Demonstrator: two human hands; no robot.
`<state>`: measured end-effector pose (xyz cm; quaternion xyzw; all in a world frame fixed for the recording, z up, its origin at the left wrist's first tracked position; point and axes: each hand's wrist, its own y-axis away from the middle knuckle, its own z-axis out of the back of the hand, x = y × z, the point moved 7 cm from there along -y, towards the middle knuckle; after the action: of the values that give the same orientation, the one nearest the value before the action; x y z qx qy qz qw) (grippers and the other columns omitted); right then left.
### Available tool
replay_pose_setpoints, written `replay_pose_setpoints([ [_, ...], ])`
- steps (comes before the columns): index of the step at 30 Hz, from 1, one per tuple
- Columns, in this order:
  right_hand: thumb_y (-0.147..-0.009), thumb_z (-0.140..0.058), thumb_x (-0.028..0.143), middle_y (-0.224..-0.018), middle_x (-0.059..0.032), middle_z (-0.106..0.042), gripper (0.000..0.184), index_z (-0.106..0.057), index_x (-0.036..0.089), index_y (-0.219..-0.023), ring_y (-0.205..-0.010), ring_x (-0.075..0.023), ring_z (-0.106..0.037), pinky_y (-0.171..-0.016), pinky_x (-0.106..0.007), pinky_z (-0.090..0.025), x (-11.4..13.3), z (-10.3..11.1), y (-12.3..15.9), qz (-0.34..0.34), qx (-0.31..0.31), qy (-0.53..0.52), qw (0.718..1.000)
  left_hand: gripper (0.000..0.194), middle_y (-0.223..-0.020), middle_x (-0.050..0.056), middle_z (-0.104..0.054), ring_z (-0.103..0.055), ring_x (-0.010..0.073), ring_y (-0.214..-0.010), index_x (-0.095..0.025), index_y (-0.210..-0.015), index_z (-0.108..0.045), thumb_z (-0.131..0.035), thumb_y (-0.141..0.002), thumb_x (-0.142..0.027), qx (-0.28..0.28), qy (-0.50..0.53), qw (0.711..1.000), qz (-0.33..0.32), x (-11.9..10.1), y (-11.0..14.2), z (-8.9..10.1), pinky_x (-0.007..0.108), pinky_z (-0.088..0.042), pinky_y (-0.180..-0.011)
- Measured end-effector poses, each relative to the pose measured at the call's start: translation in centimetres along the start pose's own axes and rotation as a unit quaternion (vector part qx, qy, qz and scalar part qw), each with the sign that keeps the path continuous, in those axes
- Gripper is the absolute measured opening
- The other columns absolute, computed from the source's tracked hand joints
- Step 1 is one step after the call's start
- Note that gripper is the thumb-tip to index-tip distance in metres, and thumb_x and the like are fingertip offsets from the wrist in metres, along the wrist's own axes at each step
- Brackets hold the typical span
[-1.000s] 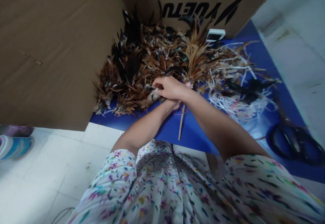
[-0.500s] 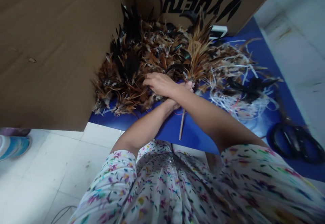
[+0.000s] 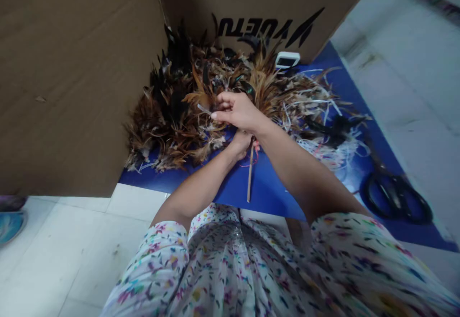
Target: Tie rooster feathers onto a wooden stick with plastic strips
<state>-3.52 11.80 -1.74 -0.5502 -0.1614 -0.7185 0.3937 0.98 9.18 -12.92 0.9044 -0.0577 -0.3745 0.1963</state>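
Note:
My left hand (image 3: 242, 143) is closed around the upper part of a thin wooden stick (image 3: 249, 178), whose lower end points toward me. Pink-red string (image 3: 256, 148) hangs beside the stick at that hand. Crossing above it, my right hand (image 3: 233, 110) pinches a thin whitish strip (image 3: 204, 109) between thumb and fingers. Whether this is a quill or a piece of ribbon, I cannot tell. Just beyond both hands lies a large heap of brown and black feathers (image 3: 172, 120). My right hand hides the stick's top end.
Cardboard walls (image 3: 79, 82) stand left and behind the feathers. A small white-framed device (image 3: 287, 60) rests at the back. Tangled white strips (image 3: 334, 152) and large black-handled scissors (image 3: 395, 197) lie on the right of the blue tabletop (image 3: 273, 187).
My right hand has lifted from the feather heap and come back slightly, now with the whitish strip in its pinch. The stick stays in my left hand. The camera view has shifted.

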Motion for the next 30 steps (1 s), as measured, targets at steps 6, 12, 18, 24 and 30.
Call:
replay_pose_setpoints([
  [6, -0.064, -0.087, 0.046, -0.062, 0.0021, -0.063, 0.043, -0.057, 0.018, -0.079, -0.053, -0.0094, -0.056, -0.046, -0.02, -0.042, 0.9, 3.5, 3.1, -0.017, -0.054, -0.123, 0.991, 0.022, -0.053, -0.006, -0.048, -0.042, 0.0049, -0.037, -0.017, -0.074, -0.049, -0.051, -0.096, -0.021, 0.048, -0.097, 0.993, -0.047, -0.9, -0.1, -0.3, 0.017, -0.035, -0.038],
  [12, -0.067, -0.083, 0.057, -0.073, -0.0018, -0.068, 0.046, -0.063, 0.018, -0.079, -0.057, -0.0094, -0.058, -0.046, -0.02, -0.042, -0.1, 9.3, 7.9, -0.015, -0.213, -0.137, 0.967, 0.023, -0.057, -0.008, -0.045, -0.035, 0.0028, -0.036, -0.017, -0.086, -0.052, -0.057, -0.096, -0.037, 0.094, -0.091, 0.991, -0.025, -1.3, 1.0, -1.2, 0.015, -0.03, -0.036],
  [18, -0.062, -0.087, 0.051, -0.054, 0.0051, -0.053, 0.044, -0.057, 0.019, -0.067, -0.047, -0.0066, -0.047, -0.044, -0.02, -0.037, -3.5, 11.3, 11.6, -0.056, -0.312, -0.175, 0.932, 0.034, -0.057, -0.007, -0.045, -0.029, 0.0017, -0.036, -0.018, -0.08, -0.048, -0.054, -0.096, -0.048, 0.08, -0.076, 0.994, -0.007, -1.3, 1.4, -1.3, 0.013, -0.02, -0.034],
  [24, -0.056, -0.089, 0.046, -0.052, 0.0041, -0.057, 0.041, -0.063, 0.017, -0.07, -0.046, -0.0067, -0.049, -0.042, -0.02, -0.037, -4.8, 9.9, 11.9, -0.099, -0.295, -0.207, 0.927, 0.034, -0.056, -0.005, -0.049, -0.031, 0.0024, -0.034, -0.018, -0.074, -0.045, -0.041, -0.101, -0.038, 0.051, -0.075, 0.996, -0.001, -1.4, 1.7, -1.2, 0.015, -0.021, -0.033],
  [30, -0.058, -0.088, 0.046, -0.048, 0.0025, -0.058, 0.041, -0.062, 0.016, -0.066, -0.043, -0.0069, -0.05, -0.038, -0.019, -0.034, -5.0, 8.7, 11.6, -0.127, -0.278, -0.184, 0.934, 0.034, -0.057, -0.004, -0.05, -0.033, 0.0027, -0.034, -0.017, -0.074, -0.051, -0.05, -0.096, -0.042, 0.051, -0.116, 0.99, -0.055, -1.6, 1.7, -1.3, 0.017, -0.025, -0.033],
])
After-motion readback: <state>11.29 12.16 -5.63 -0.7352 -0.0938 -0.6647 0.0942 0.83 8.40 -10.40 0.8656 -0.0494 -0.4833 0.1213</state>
